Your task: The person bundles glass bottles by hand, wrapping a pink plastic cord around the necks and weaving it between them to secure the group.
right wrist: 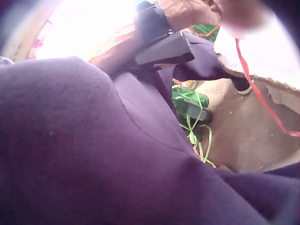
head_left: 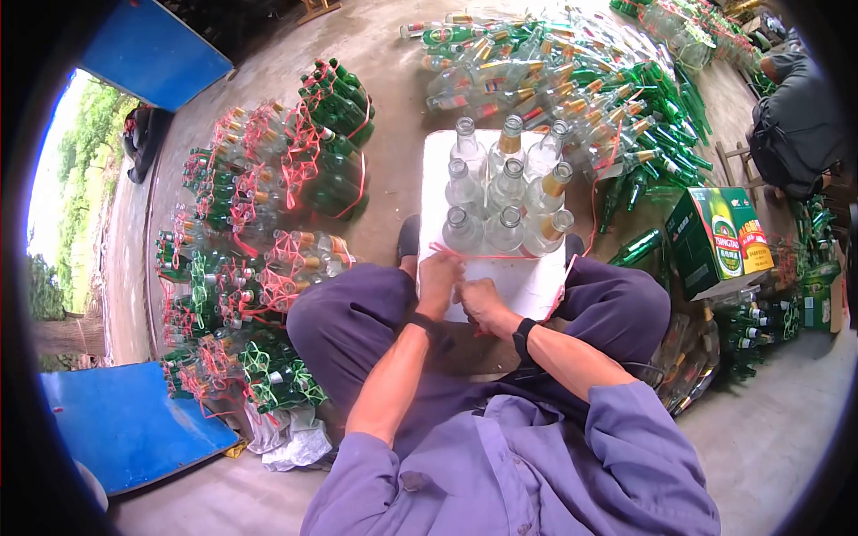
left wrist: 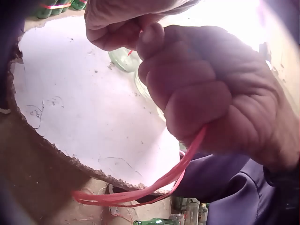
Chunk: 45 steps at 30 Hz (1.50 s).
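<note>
Several clear glass bottles (head_left: 507, 186) stand upright in rows on a white board (head_left: 444, 179). A red plastic string (head_left: 514, 256) runs round the near side of the group, low down. My left hand (head_left: 440, 279) is at the near left bottles, fingers curled on the string. Just right of it, my right hand (head_left: 487, 305) is in a fist round the same string; its loose end (left wrist: 154, 190) hangs from the fist in a loop in the left wrist view. Both hands nearly meet over the board. In the right wrist view the string (right wrist: 248, 77) drops past the board's rough edge.
Tied bundles of bottles (head_left: 259, 188) line the left side. A large heap of loose bottles (head_left: 554, 71) lies beyond the board. At right stand a green beer carton (head_left: 710, 241) and more bottles (head_left: 760, 330). Another person (head_left: 786, 125) sits at the far right.
</note>
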### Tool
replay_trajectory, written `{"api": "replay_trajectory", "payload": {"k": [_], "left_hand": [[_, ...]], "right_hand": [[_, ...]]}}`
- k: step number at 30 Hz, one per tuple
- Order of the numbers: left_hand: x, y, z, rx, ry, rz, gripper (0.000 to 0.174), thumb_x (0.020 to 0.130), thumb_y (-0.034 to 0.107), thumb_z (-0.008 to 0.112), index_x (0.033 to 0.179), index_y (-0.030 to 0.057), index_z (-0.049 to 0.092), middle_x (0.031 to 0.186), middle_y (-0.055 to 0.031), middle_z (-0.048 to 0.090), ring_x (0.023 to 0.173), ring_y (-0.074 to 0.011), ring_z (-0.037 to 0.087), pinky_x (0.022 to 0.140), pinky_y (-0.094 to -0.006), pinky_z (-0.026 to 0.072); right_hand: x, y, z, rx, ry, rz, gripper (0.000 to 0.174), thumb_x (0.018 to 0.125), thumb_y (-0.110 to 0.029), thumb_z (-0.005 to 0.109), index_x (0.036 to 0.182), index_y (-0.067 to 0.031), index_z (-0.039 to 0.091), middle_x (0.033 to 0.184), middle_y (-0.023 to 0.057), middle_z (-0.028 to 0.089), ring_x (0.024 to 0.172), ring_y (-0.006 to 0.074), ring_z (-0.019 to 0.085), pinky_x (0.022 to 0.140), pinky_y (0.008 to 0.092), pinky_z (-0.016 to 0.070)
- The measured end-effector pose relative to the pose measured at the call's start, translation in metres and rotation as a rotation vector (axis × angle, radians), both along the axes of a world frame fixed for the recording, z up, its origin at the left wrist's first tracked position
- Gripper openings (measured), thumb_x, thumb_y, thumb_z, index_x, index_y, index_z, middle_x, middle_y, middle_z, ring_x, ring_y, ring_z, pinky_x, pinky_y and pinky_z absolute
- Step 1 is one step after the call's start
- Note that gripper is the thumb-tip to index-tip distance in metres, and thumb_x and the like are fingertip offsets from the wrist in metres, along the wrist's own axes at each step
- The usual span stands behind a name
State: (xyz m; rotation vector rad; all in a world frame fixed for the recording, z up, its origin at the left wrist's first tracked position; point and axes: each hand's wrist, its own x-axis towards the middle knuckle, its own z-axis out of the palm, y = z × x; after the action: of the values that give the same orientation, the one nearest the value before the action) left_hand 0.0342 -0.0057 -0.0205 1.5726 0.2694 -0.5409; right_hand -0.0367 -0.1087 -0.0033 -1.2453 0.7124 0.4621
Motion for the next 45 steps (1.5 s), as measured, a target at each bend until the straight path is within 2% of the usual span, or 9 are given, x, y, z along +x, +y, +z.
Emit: {"api": "replay_trajectory", "payload": {"k": [10,15,18,21,24,28,33,36,45], "left_hand": [[0.001,-0.004,0.015,0.085,0.001,-0.021,0.018,0.093,0.012,0.059,0.092,-0.0027,0.070,0.074,-0.0063,0.064,0.063,-0.0143,0.060,0.057,-0.0285,0.0469],[0.006,0.003,0.023,0.065,0.039,-0.079,0.020,0.092,0.015,0.059,0.094,-0.0022,0.070,0.074,-0.0068,0.065,0.065,-0.0156,0.064,0.058,-0.0287,0.0485],[0.002,0.006,0.038,0.216,0.015,-0.180,0.018,0.091,0.013,0.059,0.093,-0.0011,0.071,0.079,-0.0100,0.069,0.067,-0.0198,0.066,0.062,-0.0332,0.0521],[-0.005,0.015,0.030,0.664,-0.544,-0.171,0.019,0.086,0.010,0.058,0.093,-0.0020,0.071,0.080,-0.0150,0.071,0.071,-0.0289,0.069,0.067,-0.0396,0.0539],[-0.014,0.022,0.070,0.512,-0.718,-0.195,0.021,0.085,0.006,0.055,0.097,0.0013,0.072,0.086,-0.0149,0.072,0.079,-0.0337,0.069,0.074,-0.0419,0.0538],[-0.016,0.032,0.111,0.135,-0.427,-0.491,0.025,0.083,-0.003,0.048,0.096,-0.0023,0.070,0.086,-0.0077,0.071,0.080,-0.0179,0.065,0.079,-0.0319,0.0522],[0.003,0.042,0.128,0.089,-0.356,-0.621,0.017,0.082,0.004,0.055,0.090,-0.0040,0.068,0.082,-0.0024,0.065,0.080,-0.0096,0.058,0.076,-0.0260,0.0484],[0.005,0.041,0.150,-0.134,-0.227,-0.539,0.015,0.081,0.009,0.059,0.087,-0.0024,0.067,0.081,-0.0013,0.064,0.082,-0.0081,0.057,0.078,-0.0253,0.0466],[0.019,0.042,0.137,-0.633,-0.146,-0.315,0.015,0.078,0.008,0.060,0.085,-0.0027,0.068,0.085,-0.0118,0.067,0.087,-0.0231,0.064,0.089,-0.0347,0.0479]], "right_hand": [[-0.005,0.006,0.019,-0.093,-0.041,0.003,0.026,0.080,-0.019,0.060,0.071,0.0050,0.066,0.054,0.0137,0.055,0.050,0.0234,0.058,0.048,0.0426,0.0431],[-0.014,0.007,-0.007,-0.628,-0.634,0.295,0.031,0.090,-0.018,0.054,0.075,0.0049,0.069,0.072,0.0240,0.067,0.068,0.0369,0.067,0.068,0.0451,0.0507],[-0.018,0.005,0.007,-0.512,-0.532,0.278,0.036,0.095,-0.019,0.050,0.075,0.0050,0.068,0.076,0.0260,0.067,0.073,0.0429,0.066,0.071,0.0482,0.0510],[-0.017,0.000,0.027,-0.605,-0.536,0.415,0.037,0.096,-0.021,0.046,0.081,0.0029,0.070,0.078,0.0240,0.068,0.074,0.0369,0.067,0.075,0.0445,0.0520],[-0.015,-0.005,0.049,-0.625,-0.553,0.450,0.033,0.096,-0.019,0.048,0.084,0.0028,0.070,0.078,0.0243,0.067,0.076,0.0372,0.067,0.075,0.0436,0.0524],[-0.009,-0.015,0.091,-0.570,-0.604,0.392,0.030,0.097,-0.017,0.050,0.083,0.0039,0.068,0.079,0.0282,0.066,0.077,0.0424,0.066,0.071,0.0478,0.0508],[0.002,-0.032,0.113,-0.335,-0.754,0.266,0.028,0.097,-0.019,0.056,0.088,0.0038,0.070,0.066,0.0029,0.062,0.065,0.0129,0.057,0.062,0.0330,0.0466],[0.010,-0.056,0.146,-0.331,-0.637,0.358,0.032,0.095,-0.023,0.056,0.094,0.0052,0.071,0.071,0.0144,0.063,0.069,0.0157,0.056,0.069,0.0346,0.0478],[0.010,-0.062,0.132,-0.489,-0.660,0.267,0.037,0.097,-0.029,0.057,0.088,0.0048,0.071,0.076,0.0192,0.067,0.069,0.0258,0.062,0.070,0.0377,0.0493]]}}
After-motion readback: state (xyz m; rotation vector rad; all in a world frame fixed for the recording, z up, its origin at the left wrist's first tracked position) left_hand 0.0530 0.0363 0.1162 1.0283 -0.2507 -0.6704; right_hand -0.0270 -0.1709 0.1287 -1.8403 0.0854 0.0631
